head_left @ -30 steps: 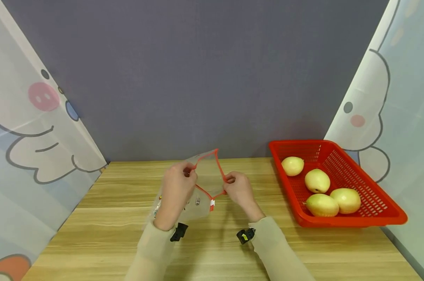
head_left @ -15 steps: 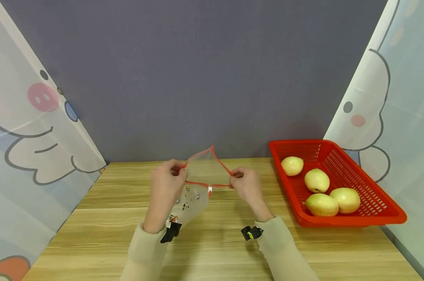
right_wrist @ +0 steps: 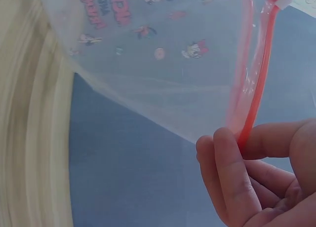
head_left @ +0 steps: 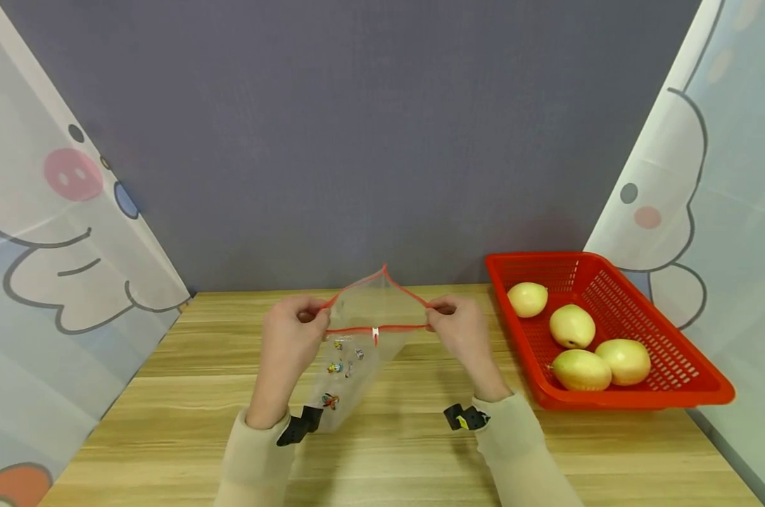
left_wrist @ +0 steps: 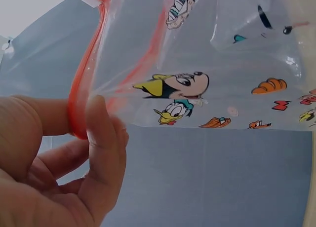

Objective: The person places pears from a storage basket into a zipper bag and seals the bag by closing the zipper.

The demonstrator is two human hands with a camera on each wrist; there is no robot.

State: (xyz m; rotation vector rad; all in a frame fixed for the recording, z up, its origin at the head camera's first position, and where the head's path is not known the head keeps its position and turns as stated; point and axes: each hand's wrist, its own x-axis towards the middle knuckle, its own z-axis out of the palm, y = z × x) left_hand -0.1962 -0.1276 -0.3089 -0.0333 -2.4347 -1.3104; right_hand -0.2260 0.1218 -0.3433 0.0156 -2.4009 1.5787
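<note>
Between both hands hangs a clear zip bag [head_left: 382, 352] printed with small cartoon figures. Its mouth, edged by a red zip strip [head_left: 405, 327], is spread apart, and a white slider [head_left: 375, 332] sits near the middle of the near edge. My left hand [head_left: 291, 338] pinches the left corner of the mouth between thumb and fingers. At the opposite corner, my right hand [head_left: 463, 334] pinches the red strip the same way. The left wrist view shows the printed bag wall [left_wrist: 182, 84] stretching away from the fingertips; in the right wrist view the bag tapers toward the pinch.
To the right stands a red plastic basket [head_left: 528, 373] with several pale yellow-green fruits [head_left: 572, 327] in it. The wooden table [head_left: 186, 394] meets a grey wall panel [head_left: 382, 141] at the back. Cartoon-printed curtains [head_left: 34, 232] flank both sides.
Both hands have moved apart, left hand leftward and right hand rightward, stretching the bag's mouth wider. The bag has swung from lying leftward to hanging more toward the front.
</note>
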